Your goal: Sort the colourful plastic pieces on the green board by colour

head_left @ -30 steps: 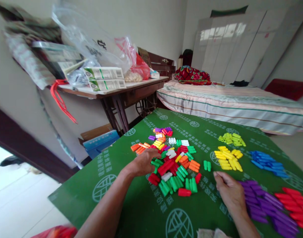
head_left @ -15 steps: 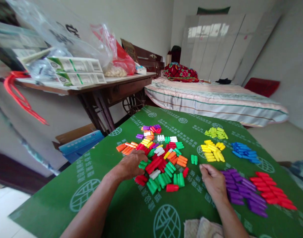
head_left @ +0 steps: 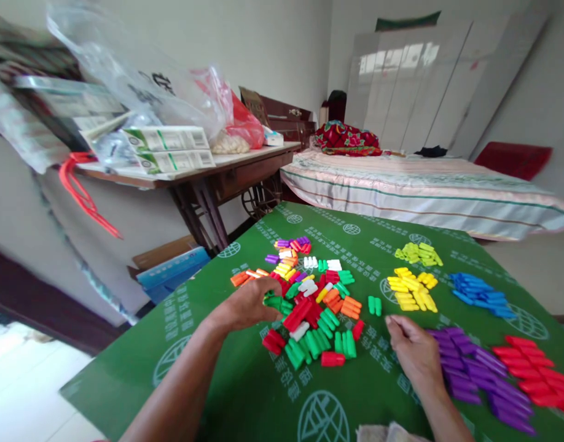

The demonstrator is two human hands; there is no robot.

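A mixed heap of small coloured plastic pieces lies in the middle of the green mat. My left hand rests at the heap's left edge, fingers curled and pinched on a green piece. My right hand lies on the mat between the heap and a purple pile, fingers bent; nothing shows in it. Sorted piles lie to the right: red, blue, yellow and lime.
A wooden side table with boxes and plastic bags stands at the left. A bed with a striped cover runs behind the mat. A blue box sits on the floor under the table. A cloth lies at the near edge.
The view swung slightly. My left hand curled its fingers and pinched a green piece at the heap's left edge. My right hand stayed beside the purple pile.
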